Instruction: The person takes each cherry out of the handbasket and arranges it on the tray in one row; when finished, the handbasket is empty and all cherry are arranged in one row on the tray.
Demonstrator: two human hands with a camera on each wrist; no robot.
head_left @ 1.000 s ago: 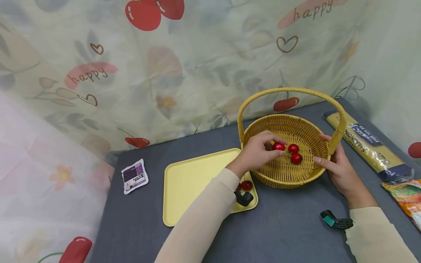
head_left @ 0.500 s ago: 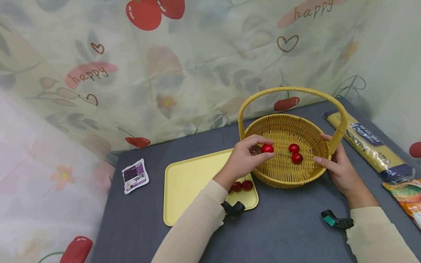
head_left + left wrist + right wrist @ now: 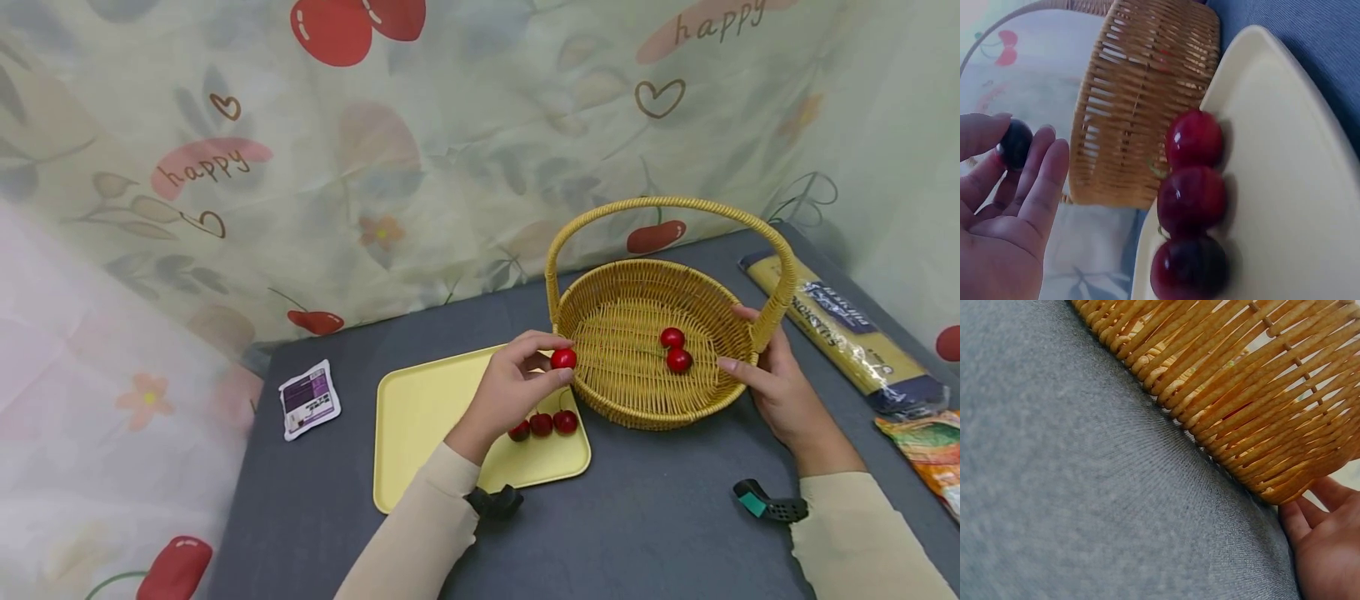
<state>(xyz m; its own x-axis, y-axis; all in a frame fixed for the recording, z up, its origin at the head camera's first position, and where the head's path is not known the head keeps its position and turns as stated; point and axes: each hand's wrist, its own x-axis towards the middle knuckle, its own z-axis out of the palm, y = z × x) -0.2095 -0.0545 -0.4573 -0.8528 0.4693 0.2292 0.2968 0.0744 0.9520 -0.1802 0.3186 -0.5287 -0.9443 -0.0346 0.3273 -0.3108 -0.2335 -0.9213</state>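
My left hand (image 3: 502,387) pinches a red cherry (image 3: 563,358) between thumb and fingers, at the left rim of a wicker basket (image 3: 637,417). In the left wrist view that cherry (image 3: 1016,145) looks dark. Below the hand, a row of three cherries (image 3: 541,424) lies on a pale yellow tray (image 3: 420,417). Two more cherries (image 3: 678,360) touch each other on the basket floor. My right hand (image 3: 780,392) grips the basket's right side by the handle base, thumb over the rim. In the right wrist view, its fingers (image 3: 1310,515) press against the woven wall.
A long noodle packet (image 3: 847,333) lies right of the basket, with an orange packet (image 3: 926,454) in front of it. A small purple-and-white packet (image 3: 309,400) sits left of the tray. A printed curtain (image 3: 450,167) hangs behind the grey table (image 3: 637,517).
My left hand has carried the cherry from inside the basket leftward to its left rim, uncovering the row on the tray. The right hand has stayed on the basket.
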